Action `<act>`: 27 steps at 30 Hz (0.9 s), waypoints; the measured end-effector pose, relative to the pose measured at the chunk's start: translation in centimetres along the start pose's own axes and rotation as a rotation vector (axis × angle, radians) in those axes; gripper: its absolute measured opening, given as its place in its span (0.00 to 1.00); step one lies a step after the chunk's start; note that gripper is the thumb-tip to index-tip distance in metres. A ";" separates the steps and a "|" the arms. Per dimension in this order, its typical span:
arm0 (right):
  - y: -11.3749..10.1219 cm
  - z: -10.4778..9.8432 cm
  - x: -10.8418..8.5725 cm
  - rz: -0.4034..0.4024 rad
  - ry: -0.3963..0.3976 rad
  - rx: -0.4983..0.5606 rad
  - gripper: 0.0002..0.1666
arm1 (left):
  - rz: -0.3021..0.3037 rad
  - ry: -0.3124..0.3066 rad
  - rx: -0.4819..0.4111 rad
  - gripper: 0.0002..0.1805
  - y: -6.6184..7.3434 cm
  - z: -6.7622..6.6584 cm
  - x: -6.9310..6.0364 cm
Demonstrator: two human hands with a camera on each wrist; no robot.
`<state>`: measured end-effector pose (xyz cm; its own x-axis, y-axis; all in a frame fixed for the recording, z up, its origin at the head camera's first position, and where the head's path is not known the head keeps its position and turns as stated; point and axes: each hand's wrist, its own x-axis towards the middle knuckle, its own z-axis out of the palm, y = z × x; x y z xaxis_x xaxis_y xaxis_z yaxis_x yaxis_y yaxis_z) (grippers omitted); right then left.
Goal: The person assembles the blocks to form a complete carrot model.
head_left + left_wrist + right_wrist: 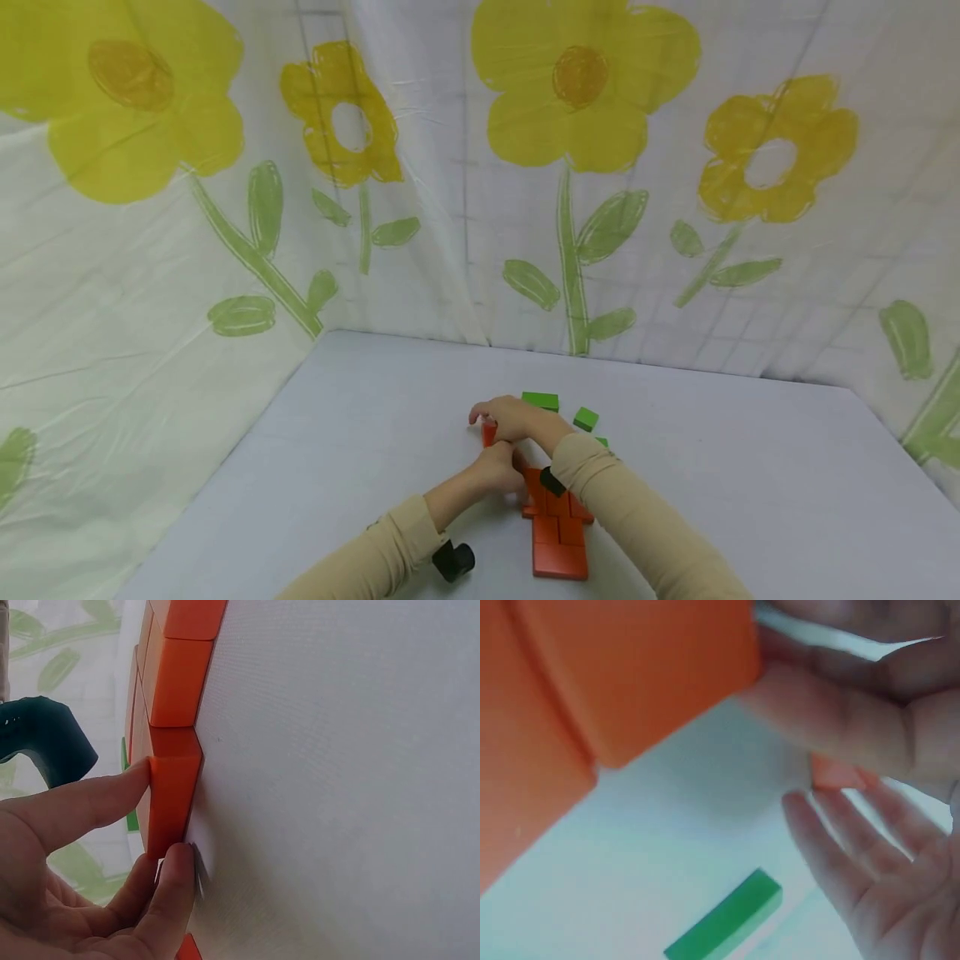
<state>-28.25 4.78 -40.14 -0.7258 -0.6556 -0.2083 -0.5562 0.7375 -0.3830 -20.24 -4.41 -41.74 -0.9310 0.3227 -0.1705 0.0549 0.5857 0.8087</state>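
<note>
Orange-red blocks (pixel 558 560) lie fitted together flat on the white table. My left hand (pixel 498 468) is at their far left side. It pinches one orange-red block (pixel 171 799) at the end of the row between thumb and fingers, against its neighbour. Just beyond, my right hand (pixel 513 417) curls its fingers about another small red block (pixel 489 432). In the right wrist view, part of this red block (pixel 836 774) shows by the right fingertips, partly hidden behind the left hand.
Green blocks, one long (pixel 540 401) and one small (pixel 585 418), lie beyond the hands, with another partly behind the right sleeve. White tabletop (pixel 360 400) surrounds them. A flower-printed curtain (pixel 450 250) hangs behind. Black camera mounts (pixel 453 560) sit on the wrists.
</note>
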 end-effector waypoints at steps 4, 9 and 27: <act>0.8 -0.2 -0.2 -0.039 -0.014 -0.051 0.18 | 0.012 -0.001 0.004 0.19 -0.1 0.1 0.1; 2.5 -0.7 -1.1 -0.061 0.047 -0.069 0.08 | -0.032 0.006 0.014 0.19 0.0 0.3 0.2; 2.7 -1.0 -10.0 0.006 0.454 -0.074 0.17 | -0.085 -0.015 0.012 0.18 0.2 0.2 0.3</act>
<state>-22.87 13.45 -38.21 -0.8236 -0.5264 0.2111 -0.5671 0.7615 -0.3138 -20.42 -4.03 -41.71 -0.9271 0.2823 -0.2465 -0.0194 0.6206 0.7839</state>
